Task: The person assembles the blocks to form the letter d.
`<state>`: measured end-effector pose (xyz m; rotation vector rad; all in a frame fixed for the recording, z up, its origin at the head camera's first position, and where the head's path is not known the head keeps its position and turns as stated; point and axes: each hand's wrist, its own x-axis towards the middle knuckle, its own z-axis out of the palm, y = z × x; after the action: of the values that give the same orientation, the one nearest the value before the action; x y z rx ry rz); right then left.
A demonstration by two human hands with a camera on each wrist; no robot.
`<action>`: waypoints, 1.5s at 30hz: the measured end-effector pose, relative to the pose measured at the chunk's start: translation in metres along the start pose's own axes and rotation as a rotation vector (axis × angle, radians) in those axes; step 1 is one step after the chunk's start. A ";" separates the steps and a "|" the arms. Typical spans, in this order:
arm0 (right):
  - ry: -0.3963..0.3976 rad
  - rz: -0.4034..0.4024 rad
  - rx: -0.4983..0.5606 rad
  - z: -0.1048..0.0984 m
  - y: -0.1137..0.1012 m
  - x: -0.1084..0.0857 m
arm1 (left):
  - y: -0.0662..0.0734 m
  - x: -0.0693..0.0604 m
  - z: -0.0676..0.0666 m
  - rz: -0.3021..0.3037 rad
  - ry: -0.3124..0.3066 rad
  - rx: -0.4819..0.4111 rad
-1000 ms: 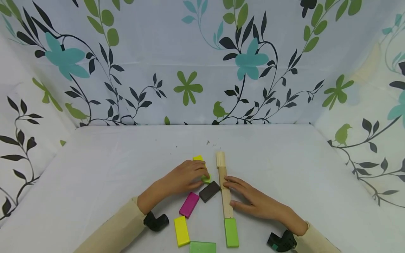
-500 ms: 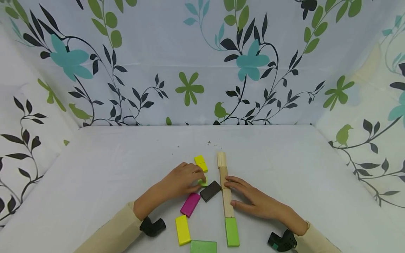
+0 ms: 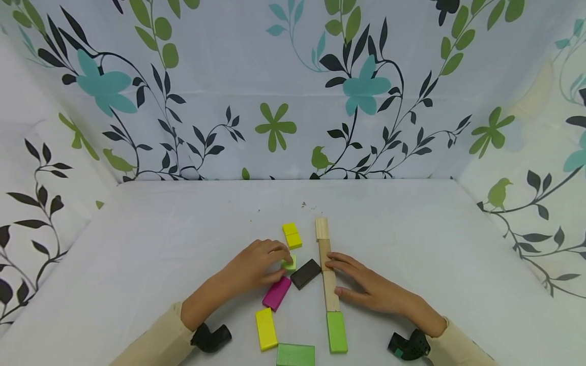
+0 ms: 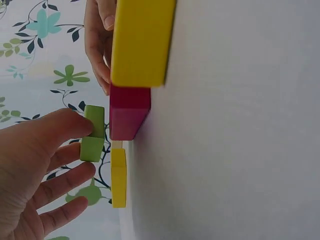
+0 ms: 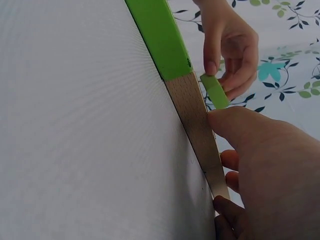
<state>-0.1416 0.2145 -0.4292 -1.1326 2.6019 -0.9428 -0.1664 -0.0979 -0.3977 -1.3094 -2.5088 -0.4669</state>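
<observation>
My left hand (image 3: 256, 267) pinches a small green block (image 3: 289, 263) between thumb and fingers; the left wrist view shows the green block (image 4: 93, 133) held off the table. Close to it lie a black block (image 3: 305, 274) and a magenta block (image 3: 276, 293). My right hand (image 3: 373, 287) rests with relaxed fingers along the right side of a row of plain wooden blocks (image 3: 331, 291), its fingertips touching them. In the right wrist view the thumb of the right hand (image 5: 270, 160) lies against the wooden block (image 5: 192, 110).
Two small yellow blocks (image 3: 292, 236) lie beyond my left hand. Nearer me are a longer yellow block (image 3: 266, 329), a wide green block (image 3: 295, 355) and a long green block (image 3: 337, 332) at the row's near end. A patterned cloth (image 3: 206, 81) stands behind the white table (image 3: 183, 218).
My left hand has moved left and slightly toward me with the small green block, away from the yellow blocks. The right hand stays against the wooden row.
</observation>
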 end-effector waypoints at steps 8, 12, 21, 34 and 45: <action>0.008 -0.006 0.005 -0.001 0.001 0.000 | 0.017 -0.003 -0.004 0.065 0.005 0.039; 0.009 -0.006 0.003 -0.001 0.000 0.000 | 0.026 -0.004 -0.006 0.091 0.010 0.036; 0.005 0.011 0.021 -0.001 -0.002 0.000 | 0.047 -0.008 -0.001 0.202 0.081 0.047; 0.013 -0.004 -0.004 0.000 -0.001 0.000 | 0.075 -0.012 0.000 0.304 0.121 0.051; 0.014 0.003 0.003 0.001 0.001 0.000 | 0.086 -0.013 0.002 0.314 0.035 0.037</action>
<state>-0.1417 0.2143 -0.4310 -1.1252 2.6117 -0.9574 -0.0877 -0.0602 -0.3915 -1.6268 -2.2154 -0.3660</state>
